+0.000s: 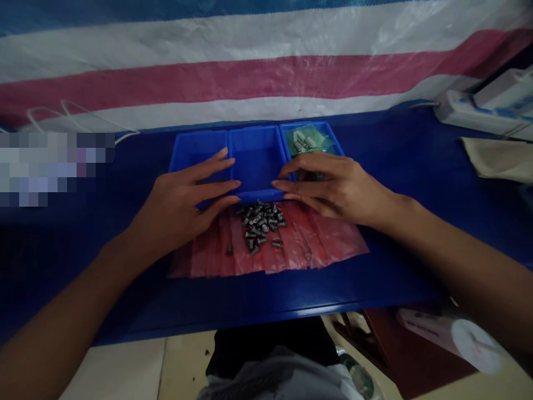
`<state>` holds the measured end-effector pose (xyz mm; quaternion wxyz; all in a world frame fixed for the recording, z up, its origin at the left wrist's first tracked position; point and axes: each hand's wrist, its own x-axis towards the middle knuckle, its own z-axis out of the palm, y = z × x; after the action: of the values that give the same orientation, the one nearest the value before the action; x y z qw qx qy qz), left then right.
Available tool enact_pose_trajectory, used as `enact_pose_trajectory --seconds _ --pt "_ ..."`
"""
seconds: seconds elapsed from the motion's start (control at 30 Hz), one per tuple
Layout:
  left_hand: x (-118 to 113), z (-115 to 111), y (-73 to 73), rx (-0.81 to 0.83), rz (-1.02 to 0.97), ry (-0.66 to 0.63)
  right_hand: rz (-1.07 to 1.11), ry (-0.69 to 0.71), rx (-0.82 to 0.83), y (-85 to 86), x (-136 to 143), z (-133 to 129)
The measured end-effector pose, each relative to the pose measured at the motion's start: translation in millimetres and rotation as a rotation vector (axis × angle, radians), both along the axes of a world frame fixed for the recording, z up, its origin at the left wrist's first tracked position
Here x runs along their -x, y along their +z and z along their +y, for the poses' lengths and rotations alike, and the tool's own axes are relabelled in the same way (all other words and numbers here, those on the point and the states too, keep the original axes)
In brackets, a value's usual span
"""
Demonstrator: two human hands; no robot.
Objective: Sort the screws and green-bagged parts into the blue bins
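Three blue plastic bins stand side by side. At the front wall of the middle blue bin (258, 158), my left hand (183, 203) pinches the left corner between thumb and forefinger, its other fingers spread over the left blue bin (197, 145). The right front corner of the middle bin is between the thumb and fingers of my right hand (333, 183). That hand partly covers the right blue bin (287, 139), which holds a green plastic bag (310, 139) with pale pieces. Just in front, a pile of small metal screws (260, 225) lies on a red plastic bag (291, 244).
The bins stand on a blue table (258, 303) before a striped sheet (250, 80). White power strips (470, 114) and a beige cloth (499, 158) lie at the right. A white cable (83, 114) runs at the left, near a blurred-out patch.
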<state>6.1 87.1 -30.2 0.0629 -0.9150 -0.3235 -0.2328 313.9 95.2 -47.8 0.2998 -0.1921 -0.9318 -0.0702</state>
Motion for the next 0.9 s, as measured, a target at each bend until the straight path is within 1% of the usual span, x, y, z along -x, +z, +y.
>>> enact_pose_trajectory --seconds 0.13,0.27,0.37,0.53,0.6,0.7,0.73,0.8,0.9 --pt "1.5 2.0 -1.5 0.028 -0.058 -0.037 -0.023 0.004 0.065 0.8 -5.0 2.5" --pt "2.8 4.2 -3.6 0.066 -0.065 -0.049 0.007 -0.064 0.076 -0.4 -4.1 3.7" --pt "2.8 5.4 -3.5 0.054 -0.062 -0.066 0.009 -0.108 0.07 -1.0 -1.1 1.4" --pt "1.8 4.1 -1.7 0.082 -0.089 -0.09 0.035 -0.096 0.098 -2.7 4.1 -4.2" --pt "1.7 2.9 -1.1 0.085 -0.089 -0.078 0.06 -0.089 0.075 -2.6 6.1 -6.2" --pt "1.5 1.7 -0.5 0.069 -0.063 -0.067 0.09 -0.094 -0.039 1.9 11.6 -13.8" --pt "1.4 1.6 -0.4 0.056 -0.055 -0.066 0.105 -0.074 -0.083 4.2 14.6 -18.1" --pt "0.9 1.5 0.0 0.026 -0.044 -0.075 0.116 0.013 -0.124 8.2 22.2 -28.2" --pt "-0.1 1.5 0.5 -0.007 -0.043 -0.104 0.052 0.156 -0.093 7.9 34.0 -40.9"
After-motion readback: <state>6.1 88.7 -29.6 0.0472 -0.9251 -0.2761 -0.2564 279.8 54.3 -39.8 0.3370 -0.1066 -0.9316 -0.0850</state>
